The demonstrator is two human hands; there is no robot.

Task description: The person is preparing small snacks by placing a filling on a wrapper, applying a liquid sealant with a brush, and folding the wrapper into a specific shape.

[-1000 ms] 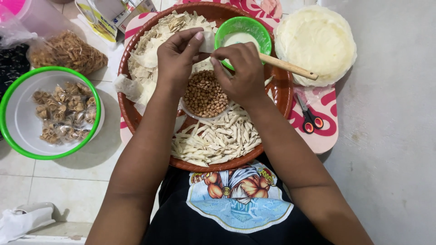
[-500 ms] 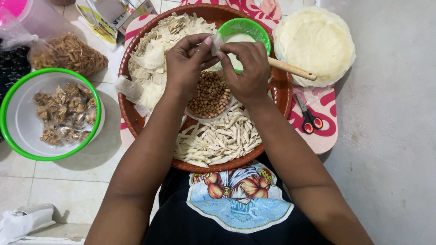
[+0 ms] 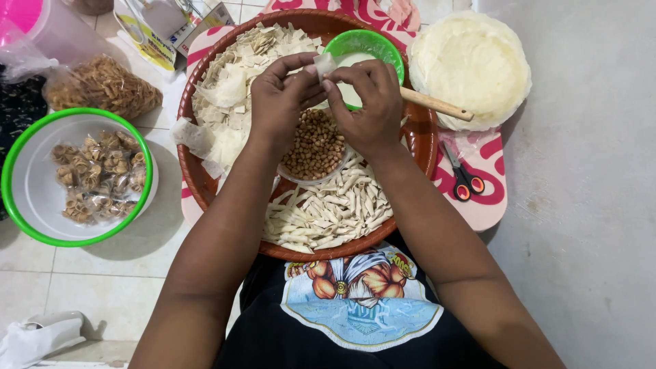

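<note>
My left hand (image 3: 280, 99) and my right hand (image 3: 365, 102) meet above a big brown round tray (image 3: 417, 133), both pinching one small white dough wrapper piece (image 3: 322, 66) between their fingertips. Under the hands sits a clear bowl of brown peanuts (image 3: 316, 143). A pile of cut white wrapper squares (image 3: 232, 75) fills the tray's far left. Several rolled white dough sticks (image 3: 331, 208) lie in the near part. A green bowl with white liquid (image 3: 362, 46) stands behind my right hand, and a wooden stick (image 3: 437, 106) pokes out past it.
A stack of round white wrappers (image 3: 471, 65) lies at the right, with scissors (image 3: 461, 176) on a pink board (image 3: 488, 205). At the left stands a green-rimmed white bowl (image 3: 31, 184) holding bagged folded snacks (image 3: 96, 174). A bag of fried snacks (image 3: 102, 85) lies behind it.
Both hands have moved away from me toward the green bowl, lifting off the peanut bowl, and closed their fingertips together on the wrapper piece.
</note>
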